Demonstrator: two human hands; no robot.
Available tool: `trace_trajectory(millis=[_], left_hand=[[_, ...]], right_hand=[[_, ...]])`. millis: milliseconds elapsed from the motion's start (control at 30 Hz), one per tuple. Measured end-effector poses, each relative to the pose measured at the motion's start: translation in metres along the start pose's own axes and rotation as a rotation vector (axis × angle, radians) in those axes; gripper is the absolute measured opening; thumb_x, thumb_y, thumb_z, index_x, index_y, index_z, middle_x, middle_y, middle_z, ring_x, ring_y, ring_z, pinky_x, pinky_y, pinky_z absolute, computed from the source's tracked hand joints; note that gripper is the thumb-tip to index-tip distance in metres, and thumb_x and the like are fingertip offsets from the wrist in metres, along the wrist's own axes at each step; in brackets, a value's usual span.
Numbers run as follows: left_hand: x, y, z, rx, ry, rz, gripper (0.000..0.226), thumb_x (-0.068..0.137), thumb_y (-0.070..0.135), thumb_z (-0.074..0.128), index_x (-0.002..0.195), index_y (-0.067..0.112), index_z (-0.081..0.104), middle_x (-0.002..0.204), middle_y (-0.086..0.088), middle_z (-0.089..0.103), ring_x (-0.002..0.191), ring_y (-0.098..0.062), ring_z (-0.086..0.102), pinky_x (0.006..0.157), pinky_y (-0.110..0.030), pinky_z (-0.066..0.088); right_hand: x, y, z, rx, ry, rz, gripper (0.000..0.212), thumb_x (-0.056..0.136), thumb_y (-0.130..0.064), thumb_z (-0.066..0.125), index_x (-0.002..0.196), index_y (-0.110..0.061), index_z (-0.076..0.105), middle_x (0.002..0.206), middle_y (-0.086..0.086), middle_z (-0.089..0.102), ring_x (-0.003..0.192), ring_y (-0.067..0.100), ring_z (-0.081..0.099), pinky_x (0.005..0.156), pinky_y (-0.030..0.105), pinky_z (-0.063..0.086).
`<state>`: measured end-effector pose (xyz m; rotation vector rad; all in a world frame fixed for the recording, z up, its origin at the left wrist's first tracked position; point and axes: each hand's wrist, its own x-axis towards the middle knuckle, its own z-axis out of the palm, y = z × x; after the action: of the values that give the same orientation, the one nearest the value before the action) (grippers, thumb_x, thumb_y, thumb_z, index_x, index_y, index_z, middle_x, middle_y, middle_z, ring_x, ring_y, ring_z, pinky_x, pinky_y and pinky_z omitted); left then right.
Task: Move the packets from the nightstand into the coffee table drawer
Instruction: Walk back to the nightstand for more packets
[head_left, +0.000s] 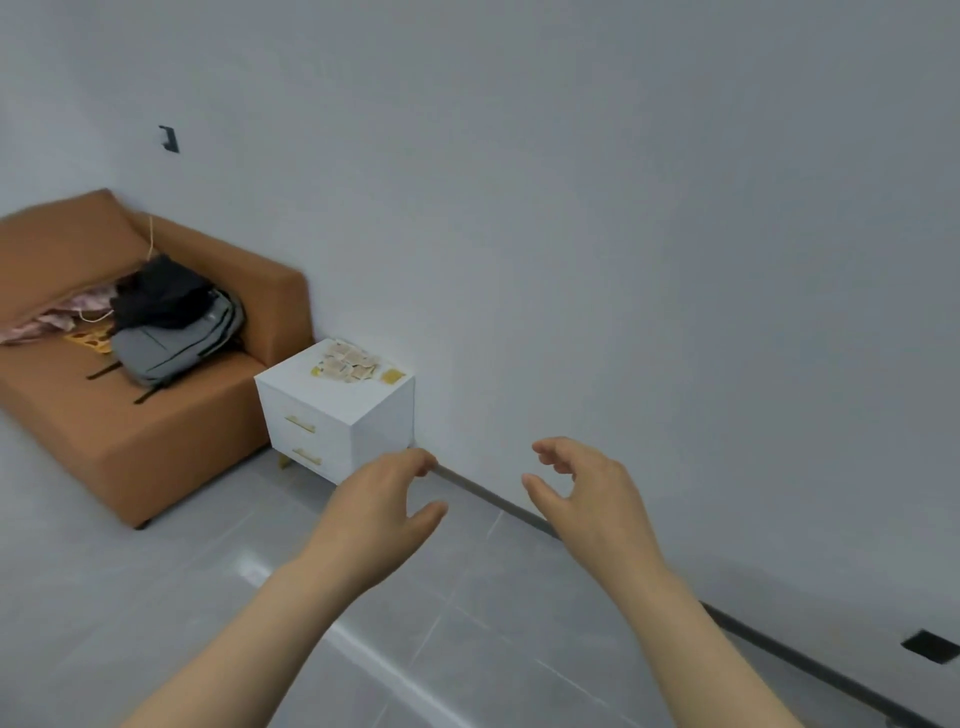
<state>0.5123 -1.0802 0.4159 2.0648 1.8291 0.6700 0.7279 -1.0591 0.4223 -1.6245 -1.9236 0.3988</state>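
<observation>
Several small pale packets (349, 362) lie spread on top of a white two-drawer nightstand (332, 415) that stands against the wall beside a sofa. One yellow packet (392, 375) lies apart at the top's right corner. My left hand (384, 512) and my right hand (582, 491) are stretched out in front of me, well short of the nightstand, fingers loosely curled and holding nothing. No coffee table is in view.
An orange-brown sofa (156, 447) to the left carries a grey backpack (176, 343), black clothing and a pink cloth. A grey tiled floor (156, 597) stretches between me and the nightstand. A dark skirting strip (779, 649) runs along the wall on the right.
</observation>
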Motion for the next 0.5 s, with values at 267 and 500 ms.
trace_trajectory(millis=[267, 500], left_hand=[[0.131, -0.056, 0.000, -0.014, 0.009, -0.169, 0.042, 0.088, 0.039, 0.062, 0.127, 0.028, 0.050, 0.124, 0.012, 0.056, 0.112, -0.006, 0.052, 0.092, -0.021, 0.043], [0.238, -0.152, -0.011, -0.025, 0.027, -0.261, 0.046, 0.087, 0.038, 0.062, 0.130, 0.026, 0.050, 0.126, 0.011, 0.055, 0.115, -0.007, 0.052, 0.094, -0.023, 0.042]], right_hand=[[0.167, 0.011, 0.054, 0.034, -0.118, -0.059, 0.038, 0.088, -0.037, 0.060, 0.125, -0.027, 0.057, 0.117, -0.015, 0.062, 0.108, 0.004, 0.055, 0.092, 0.023, 0.044], [0.293, -0.009, 0.140, 0.047, -0.198, -0.078, 0.039, 0.088, -0.038, 0.060, 0.125, -0.028, 0.057, 0.118, -0.015, 0.061, 0.109, 0.003, 0.055, 0.089, 0.020, 0.042]])
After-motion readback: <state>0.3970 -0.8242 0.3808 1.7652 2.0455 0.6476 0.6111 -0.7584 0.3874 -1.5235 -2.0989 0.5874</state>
